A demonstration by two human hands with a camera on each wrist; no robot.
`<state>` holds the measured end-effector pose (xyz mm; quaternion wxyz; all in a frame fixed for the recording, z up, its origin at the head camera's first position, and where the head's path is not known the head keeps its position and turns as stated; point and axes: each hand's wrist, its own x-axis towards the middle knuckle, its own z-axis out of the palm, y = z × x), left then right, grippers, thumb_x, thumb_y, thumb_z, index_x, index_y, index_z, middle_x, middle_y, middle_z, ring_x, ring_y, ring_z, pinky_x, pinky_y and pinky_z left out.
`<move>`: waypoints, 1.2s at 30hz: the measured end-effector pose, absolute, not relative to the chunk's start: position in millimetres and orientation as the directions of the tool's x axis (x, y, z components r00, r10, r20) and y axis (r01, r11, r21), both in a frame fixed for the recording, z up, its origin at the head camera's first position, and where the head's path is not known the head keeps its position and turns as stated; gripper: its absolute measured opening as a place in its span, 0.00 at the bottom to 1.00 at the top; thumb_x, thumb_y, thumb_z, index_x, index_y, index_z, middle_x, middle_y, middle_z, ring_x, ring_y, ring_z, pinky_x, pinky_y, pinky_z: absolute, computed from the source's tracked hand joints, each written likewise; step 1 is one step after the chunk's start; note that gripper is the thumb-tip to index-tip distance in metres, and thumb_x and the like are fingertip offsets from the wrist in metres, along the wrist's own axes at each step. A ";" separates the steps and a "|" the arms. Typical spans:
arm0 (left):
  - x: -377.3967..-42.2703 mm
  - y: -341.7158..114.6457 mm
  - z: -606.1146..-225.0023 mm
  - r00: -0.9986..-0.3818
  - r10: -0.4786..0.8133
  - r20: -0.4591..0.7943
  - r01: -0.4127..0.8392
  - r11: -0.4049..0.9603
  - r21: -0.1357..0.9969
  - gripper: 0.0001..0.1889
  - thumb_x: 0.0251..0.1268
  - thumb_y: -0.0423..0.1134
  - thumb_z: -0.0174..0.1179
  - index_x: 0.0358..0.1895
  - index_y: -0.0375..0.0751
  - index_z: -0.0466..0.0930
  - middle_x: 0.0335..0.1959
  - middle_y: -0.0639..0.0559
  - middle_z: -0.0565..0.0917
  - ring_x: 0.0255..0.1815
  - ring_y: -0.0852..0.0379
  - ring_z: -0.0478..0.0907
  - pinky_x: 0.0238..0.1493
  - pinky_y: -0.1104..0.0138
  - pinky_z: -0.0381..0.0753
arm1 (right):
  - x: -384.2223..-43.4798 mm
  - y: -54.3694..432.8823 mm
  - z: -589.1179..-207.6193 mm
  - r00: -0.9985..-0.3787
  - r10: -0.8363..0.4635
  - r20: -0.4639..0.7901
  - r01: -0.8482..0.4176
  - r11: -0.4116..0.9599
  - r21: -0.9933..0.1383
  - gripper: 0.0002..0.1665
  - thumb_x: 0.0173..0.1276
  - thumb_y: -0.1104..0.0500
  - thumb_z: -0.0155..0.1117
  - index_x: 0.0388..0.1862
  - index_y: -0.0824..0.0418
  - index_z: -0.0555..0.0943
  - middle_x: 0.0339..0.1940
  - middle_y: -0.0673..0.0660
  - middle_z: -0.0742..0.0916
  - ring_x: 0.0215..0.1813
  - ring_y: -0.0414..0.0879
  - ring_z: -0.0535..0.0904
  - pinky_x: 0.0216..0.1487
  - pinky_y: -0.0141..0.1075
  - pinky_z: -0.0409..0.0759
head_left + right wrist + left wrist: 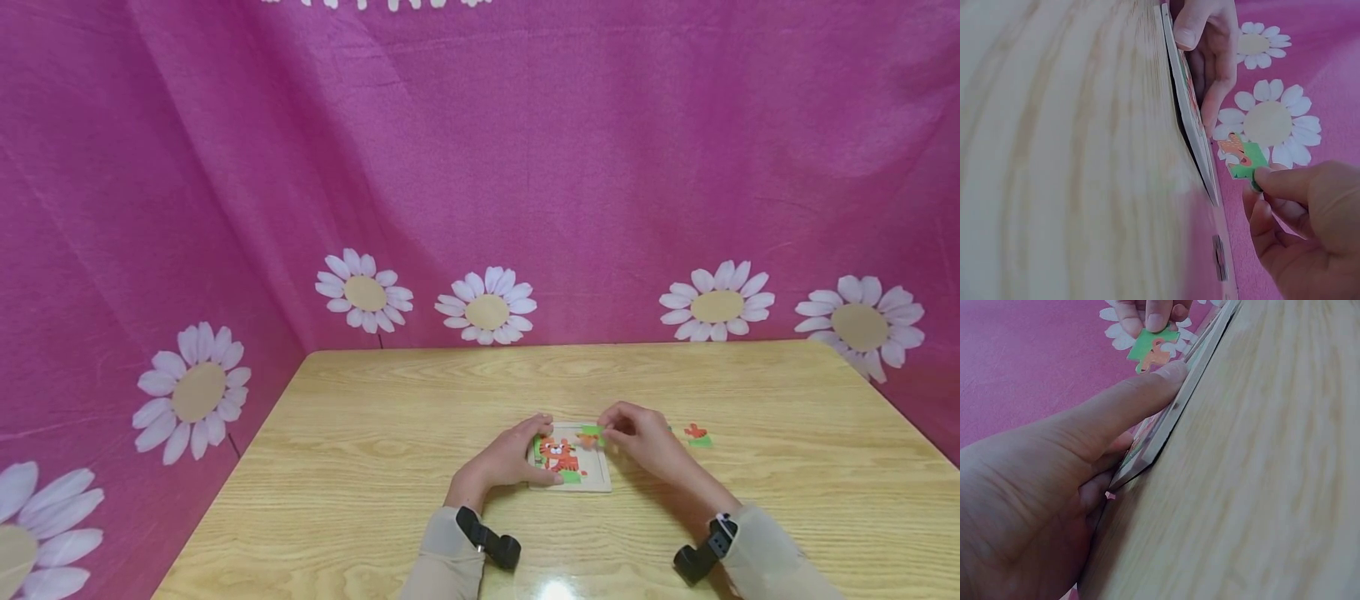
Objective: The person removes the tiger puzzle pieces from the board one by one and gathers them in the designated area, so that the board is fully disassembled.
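A square jigsaw puzzle board (597, 479) lies on the table, with part of an orange tiger picture (558, 454) filled in on its left side. My left hand (510, 457) grips the board at its left, the thumb along the near edge and the fingers toward the far edge. Between the thumb and fingers of my right hand (645, 437) is a green and orange puzzle piece (1244, 159), pinched by its green end. This piece is held just above the board's upper right part, tilted in the right wrist view.
A loose orange and green puzzle piece (699, 437) lies on the wooden table (375, 467) to the right of my right hand. Pink cloth (570, 183) with white daisies hangs behind the table and at its left side.
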<state>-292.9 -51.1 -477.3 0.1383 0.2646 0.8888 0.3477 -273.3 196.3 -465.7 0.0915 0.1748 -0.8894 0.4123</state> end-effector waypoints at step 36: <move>-293.1 -51.2 -479.5 -0.821 0.568 -0.057 0.372 0.607 0.703 0.42 0.53 0.50 0.73 0.71 0.45 0.65 0.79 0.56 0.59 0.81 0.53 0.53 0.80 0.54 0.56 | -250.6 238.3 -468.8 -0.926 -0.251 0.282 -0.377 0.615 -0.692 0.05 0.63 0.71 0.64 0.36 0.63 0.82 0.34 0.56 0.87 0.33 0.26 0.73 0.33 0.24 0.78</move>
